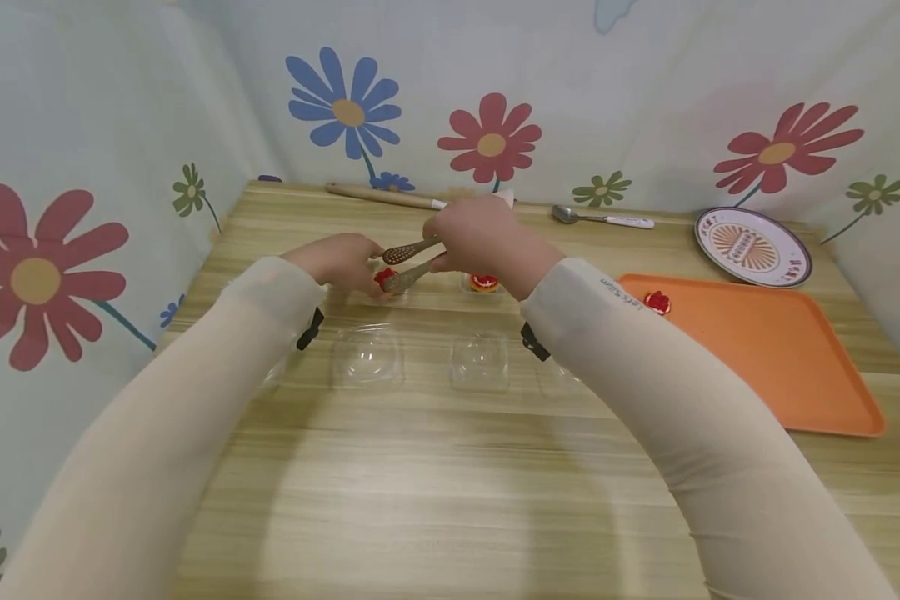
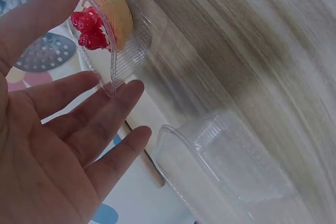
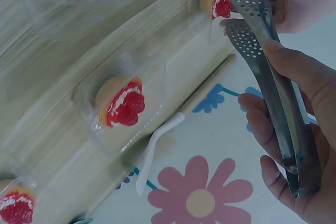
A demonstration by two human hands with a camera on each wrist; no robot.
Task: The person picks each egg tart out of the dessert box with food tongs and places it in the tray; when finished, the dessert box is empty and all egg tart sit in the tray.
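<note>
My right hand [image 1: 476, 237] grips metal tongs [image 3: 252, 3] with perforated ends, the ends spread a little apart. Those ends hover close by a small cake [image 2: 119, 17] with red and white topping, inside a clear plastic box [image 2: 139, 51]. Around that box my left hand [image 2: 63, 124] has its fingers spread, thumb at one corner and fingertips at the rim. A second topped cake [image 3: 123, 103] sits in its own clear box beside it, and a third cake [image 3: 18, 205] shows farther along in the right wrist view.
Nearer me stand clear plastic containers [image 1: 367, 358]. At right lies an orange tray [image 1: 780, 358] bearing a red-topped piece [image 1: 657, 302]. A patterned plate [image 1: 753, 247], a spoon [image 1: 566, 215] and a wooden-handled utensil [image 1: 382, 196] lie along the back edge by the flowered cloth.
</note>
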